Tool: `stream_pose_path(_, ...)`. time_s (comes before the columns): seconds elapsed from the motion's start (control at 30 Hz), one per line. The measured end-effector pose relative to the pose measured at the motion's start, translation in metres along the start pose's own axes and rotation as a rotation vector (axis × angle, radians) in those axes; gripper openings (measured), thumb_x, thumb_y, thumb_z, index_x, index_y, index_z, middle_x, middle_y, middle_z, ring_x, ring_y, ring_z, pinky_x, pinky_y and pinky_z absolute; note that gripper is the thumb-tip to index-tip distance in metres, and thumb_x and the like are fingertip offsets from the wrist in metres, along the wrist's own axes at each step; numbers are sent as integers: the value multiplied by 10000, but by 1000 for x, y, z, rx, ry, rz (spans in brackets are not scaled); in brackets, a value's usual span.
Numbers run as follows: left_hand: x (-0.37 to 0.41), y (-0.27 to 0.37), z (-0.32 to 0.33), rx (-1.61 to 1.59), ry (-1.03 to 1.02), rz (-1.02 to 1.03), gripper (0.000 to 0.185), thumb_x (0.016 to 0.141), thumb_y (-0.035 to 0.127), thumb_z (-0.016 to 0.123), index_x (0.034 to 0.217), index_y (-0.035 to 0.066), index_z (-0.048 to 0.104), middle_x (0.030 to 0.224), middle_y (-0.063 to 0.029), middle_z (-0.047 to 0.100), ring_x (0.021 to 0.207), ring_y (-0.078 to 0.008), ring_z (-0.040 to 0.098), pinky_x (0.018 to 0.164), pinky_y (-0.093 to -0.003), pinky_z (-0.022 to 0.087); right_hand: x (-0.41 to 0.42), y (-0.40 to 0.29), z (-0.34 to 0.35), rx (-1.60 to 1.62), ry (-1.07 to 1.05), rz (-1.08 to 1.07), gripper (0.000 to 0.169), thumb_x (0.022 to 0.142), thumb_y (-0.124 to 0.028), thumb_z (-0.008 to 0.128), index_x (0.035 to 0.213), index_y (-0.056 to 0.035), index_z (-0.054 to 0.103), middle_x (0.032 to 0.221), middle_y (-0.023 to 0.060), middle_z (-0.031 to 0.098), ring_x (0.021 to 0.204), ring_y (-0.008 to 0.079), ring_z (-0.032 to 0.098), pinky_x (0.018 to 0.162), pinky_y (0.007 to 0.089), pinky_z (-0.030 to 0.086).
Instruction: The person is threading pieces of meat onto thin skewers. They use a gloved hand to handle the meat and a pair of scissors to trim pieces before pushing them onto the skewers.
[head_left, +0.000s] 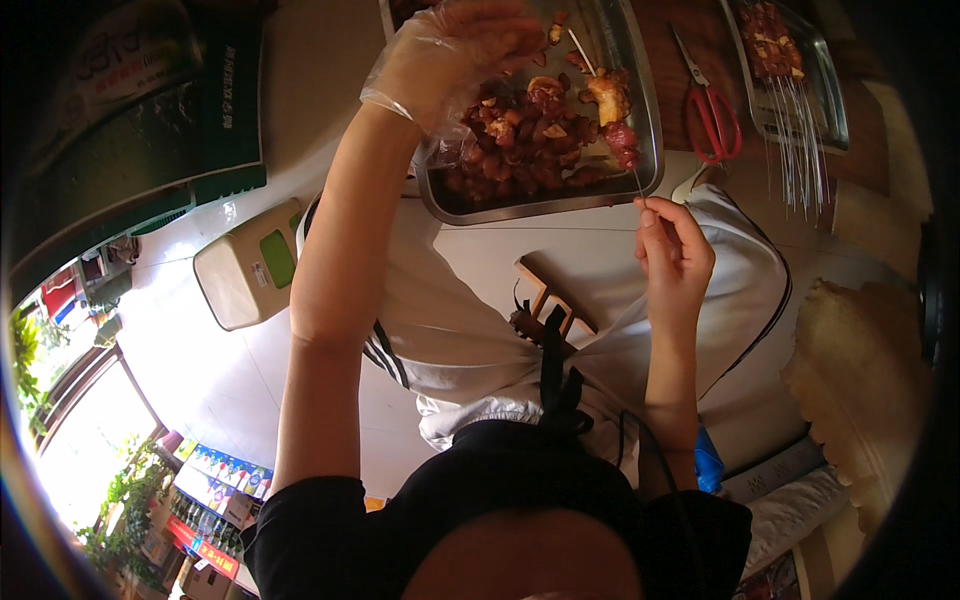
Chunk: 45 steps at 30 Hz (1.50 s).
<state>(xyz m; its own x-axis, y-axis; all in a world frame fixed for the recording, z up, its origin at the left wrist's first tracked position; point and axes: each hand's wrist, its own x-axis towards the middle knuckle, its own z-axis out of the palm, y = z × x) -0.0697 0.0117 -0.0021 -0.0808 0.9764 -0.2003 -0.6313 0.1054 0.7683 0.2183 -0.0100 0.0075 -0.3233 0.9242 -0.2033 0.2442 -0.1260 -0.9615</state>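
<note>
A metal tray (544, 213) holds a heap of marinated meat pieces (517, 142). In a clear plastic glove, my left hand (465, 56) is over the tray's upper left part; it is blurred, and whether its fingers hold anything cannot be made out. My bare right hand (671, 244) pinches the lower end of a thin metal skewer (640, 184) just outside the tray's near rim. Threaded on that skewer are red meat (621, 144) and a yellowish piece (609, 97) above it. A pale stick (581, 51) shows just beyond them.
Red-handled scissors (712, 124) lie on the wooden table (664, 82) right of the tray. Farther right, a second metal tray (836, 124) bears meat skewers (772, 45), their bare ends towards me. A bin (244, 270) stands on the floor at left, near green boxes (225, 97).
</note>
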Motion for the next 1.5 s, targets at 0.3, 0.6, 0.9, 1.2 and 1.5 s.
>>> stream_pose_path(0.3, -16, -10, 26, 1162, -100, -169, 286, 792, 19, 617, 1065, 78, 676, 1048, -120, 673, 910, -209, 654, 823, -301, 524, -1, 3, -11, 33, 50, 48, 124, 924, -58, 573, 1003, 20, 628, 761, -8, 577, 573, 37, 448, 493, 179, 344)
stream_pose_path(0.6, 4, -7, -16, 1664, 103, 85, 224, 799, 174, 655, 1012, 126, 708, 943, -123, 692, 836, -259, 667, 775, -348, 523, -4, 2, -21, 42, 86, 61, 123, 922, -63, 574, 1000, 9, 634, 742, -17, 565, 573, 32, 443, 486, 180, 327)
stream_pose_path(0.9, -1, 5, -12, 106, -50, 37, 211, 904, 54, 589, 1110, 9, 608, 1074, -131, 633, 1018, -248, 610, 896, -356, 518, -9, 4, -17, 83, 16, 67, 130, 916, -54, 583, 1013, 16, 635, 769, -12, 589, 588, 18, 451, 502, 171, 362)
stream_pose_path(1.2, -7, 6, 4, -153, -69, -18, 227, 904, -7, 567, 1126, 37, 581, 1065, -111, 642, 1024, -233, 623, 899, -393, 533, -5, 1, -2, -68, -83, -61, 116, 912, -56, 595, 984, 18, 648, 770, -8, 626, 567, 6, 467, 511, 166, 409)
stream_pose_path(1.5, 1, -3, 1, 0, -150, 171, 247, 883, -34, 588, 1116, 43, 563, 1046, -107, 641, 1003, -212, 622, 894, -366, 532, -5, 1, -2, -72, -79, -69, 117, 909, -46, 593, 990, 18, 648, 736, -16, 605, 566, 11, 467, 498, 167, 389)
